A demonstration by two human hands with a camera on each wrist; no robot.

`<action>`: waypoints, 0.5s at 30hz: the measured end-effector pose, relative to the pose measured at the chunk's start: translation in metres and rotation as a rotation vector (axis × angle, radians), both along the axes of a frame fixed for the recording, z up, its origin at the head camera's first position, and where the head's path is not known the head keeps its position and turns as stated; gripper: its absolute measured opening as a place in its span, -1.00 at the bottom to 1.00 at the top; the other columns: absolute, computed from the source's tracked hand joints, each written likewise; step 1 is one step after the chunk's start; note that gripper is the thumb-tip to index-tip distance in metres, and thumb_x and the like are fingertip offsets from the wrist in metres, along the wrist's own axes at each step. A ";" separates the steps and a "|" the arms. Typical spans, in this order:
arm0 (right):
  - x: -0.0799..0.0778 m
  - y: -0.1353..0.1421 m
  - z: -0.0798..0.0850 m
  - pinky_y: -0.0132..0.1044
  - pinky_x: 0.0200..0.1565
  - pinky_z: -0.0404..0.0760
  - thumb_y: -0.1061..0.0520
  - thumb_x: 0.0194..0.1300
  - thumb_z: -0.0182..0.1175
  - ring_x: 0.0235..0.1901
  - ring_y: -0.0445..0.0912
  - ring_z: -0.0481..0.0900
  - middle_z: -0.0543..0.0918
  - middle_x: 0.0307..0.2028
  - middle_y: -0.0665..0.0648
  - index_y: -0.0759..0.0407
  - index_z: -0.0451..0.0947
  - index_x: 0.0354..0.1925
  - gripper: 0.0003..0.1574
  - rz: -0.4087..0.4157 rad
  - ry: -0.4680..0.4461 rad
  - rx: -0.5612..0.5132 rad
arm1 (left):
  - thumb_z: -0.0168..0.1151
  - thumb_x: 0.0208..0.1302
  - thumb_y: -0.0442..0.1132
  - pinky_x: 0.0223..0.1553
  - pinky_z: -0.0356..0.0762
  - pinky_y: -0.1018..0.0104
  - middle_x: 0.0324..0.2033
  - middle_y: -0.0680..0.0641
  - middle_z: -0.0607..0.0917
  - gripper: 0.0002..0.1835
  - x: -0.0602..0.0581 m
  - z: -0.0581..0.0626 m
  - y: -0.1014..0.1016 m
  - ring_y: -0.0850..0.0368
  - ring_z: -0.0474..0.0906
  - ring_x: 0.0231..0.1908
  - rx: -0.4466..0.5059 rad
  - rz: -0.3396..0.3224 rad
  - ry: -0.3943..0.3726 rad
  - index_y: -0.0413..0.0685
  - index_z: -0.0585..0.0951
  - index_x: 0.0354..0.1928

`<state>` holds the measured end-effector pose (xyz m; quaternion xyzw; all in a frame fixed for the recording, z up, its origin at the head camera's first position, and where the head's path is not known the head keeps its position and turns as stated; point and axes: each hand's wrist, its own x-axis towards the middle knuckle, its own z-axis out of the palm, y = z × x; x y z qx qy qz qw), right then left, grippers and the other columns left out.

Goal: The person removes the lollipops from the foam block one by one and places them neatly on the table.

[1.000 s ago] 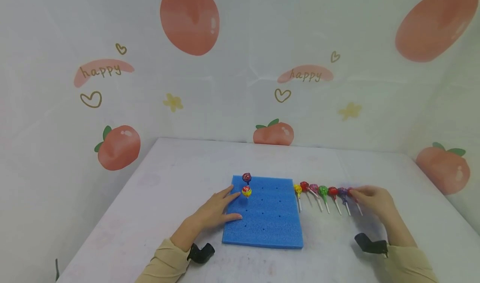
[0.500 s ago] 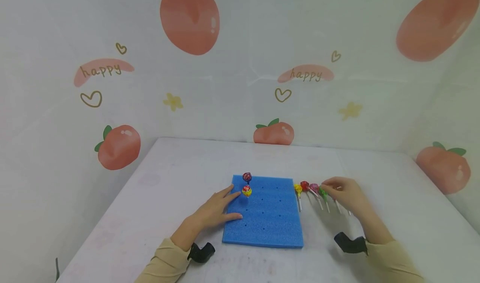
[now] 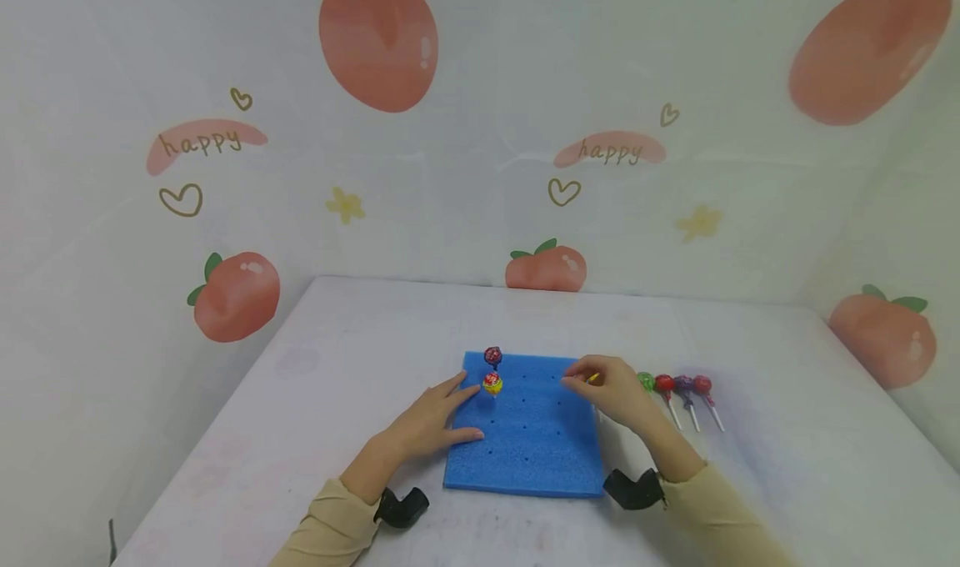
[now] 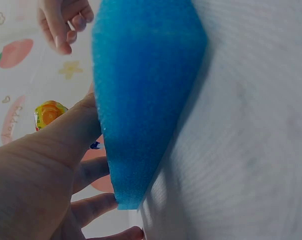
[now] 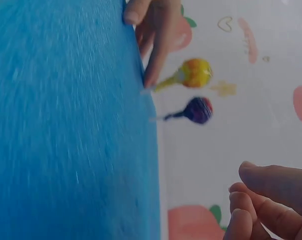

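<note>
My left hand rests on the left edge of a blue foam board, its fingers extended, thumb on the near part. Several small holes dot the board. Two lollipops stand upright in its far left part: a dark purple-red lollipop and, nearer, a yellow lollipop. Above the board's right edge is my right hand, thumb and fingers loosely bent. In the right wrist view nothing shows between its fingertips. A bit of yellow shows past the right fingers in the head view.
To the right on the white table lies a row of lollipops: a green lollipop, a red lollipop, a purple lollipop and a pinkish-red lollipop. My right hand hides the row's left part. A printed cloth hangs behind.
My right hand has swept left, from the rightmost lollipop along the row to the board's right edge, uncovering the right-hand lollipops. My left hand and the two standing lollipops have stayed put.
</note>
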<state>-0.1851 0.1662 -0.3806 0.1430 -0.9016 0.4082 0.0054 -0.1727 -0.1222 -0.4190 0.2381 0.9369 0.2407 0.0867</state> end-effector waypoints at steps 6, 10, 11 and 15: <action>-0.002 -0.030 -0.007 -0.49 -0.47 0.47 0.14 0.18 0.26 -0.49 -0.20 0.46 0.64 -0.43 0.13 0.30 0.63 -0.22 -0.75 0.048 -0.013 -0.022 | 0.22 0.17 0.14 0.33 0.14 -0.22 0.40 -0.24 0.18 -0.26 0.000 0.000 0.000 -0.23 0.13 0.38 -0.006 0.002 -0.007 -0.04 0.32 0.33; -0.004 -0.046 -0.014 -0.50 -0.42 0.49 0.12 0.20 0.25 -0.45 -0.19 0.48 0.64 -0.42 0.11 0.28 0.63 -0.18 -0.73 0.089 -0.033 -0.030 | 0.21 0.17 0.16 0.29 0.19 -0.23 0.40 -0.23 0.18 -0.26 0.000 0.000 0.000 -0.26 0.14 0.37 -0.011 0.009 -0.010 -0.02 0.32 0.33; -0.005 -0.049 -0.015 -0.50 -0.41 0.50 0.11 0.20 0.25 -0.44 -0.19 0.49 0.64 -0.42 0.11 0.27 0.63 -0.17 -0.72 0.101 -0.033 -0.031 | 0.20 0.17 0.16 0.29 0.20 -0.24 0.40 -0.23 0.18 -0.25 0.000 0.000 0.000 -0.26 0.14 0.37 -0.010 0.009 -0.010 -0.01 0.32 0.33; -0.008 -0.060 -0.021 -0.48 -0.40 0.52 0.09 0.20 0.25 -0.42 -0.18 0.52 0.66 -0.41 0.11 0.25 0.62 -0.15 -0.70 0.139 -0.049 -0.044 | 0.20 0.17 0.17 0.28 0.21 -0.25 0.40 -0.22 0.18 -0.25 0.000 0.000 0.000 -0.27 0.14 0.36 -0.012 0.008 -0.010 -0.01 0.31 0.34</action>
